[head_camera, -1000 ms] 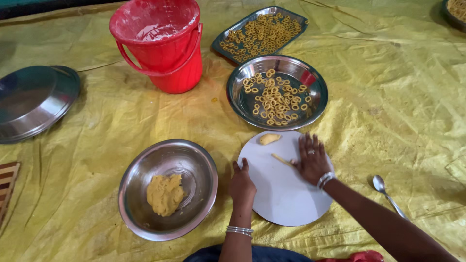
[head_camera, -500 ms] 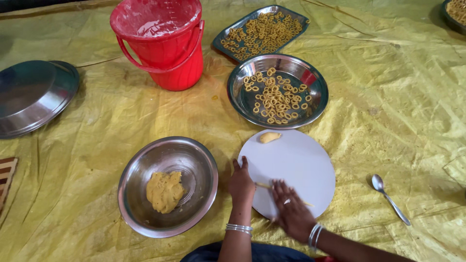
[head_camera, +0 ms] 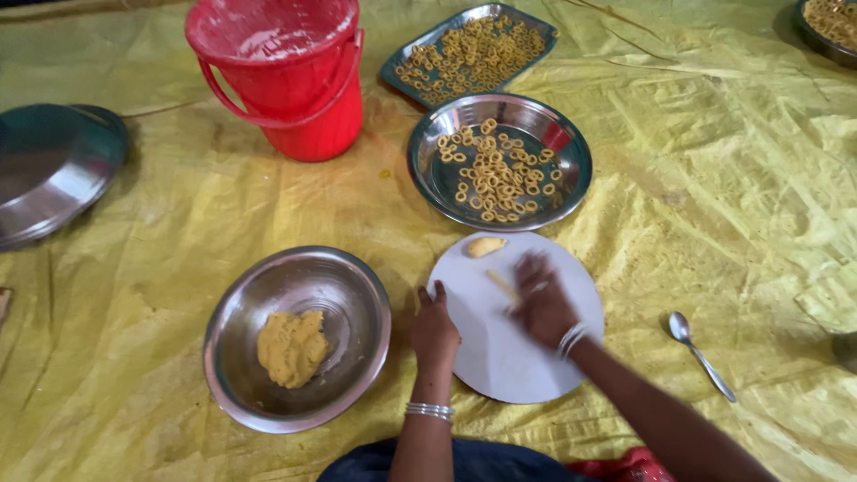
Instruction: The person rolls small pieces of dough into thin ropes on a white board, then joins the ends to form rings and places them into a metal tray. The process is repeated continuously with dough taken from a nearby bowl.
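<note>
The right hand lies flat on the white round board, fingers together and blurred, pressing a thin dough strip at its 11 o'clock. The left hand rests on the board's 9 o'clock edge, fingers together. A dough lump sits at the board's 12 o'clock. At 9 o'clock stands a steel bowl of dough; at 12, a steel plate of rings.
</note>
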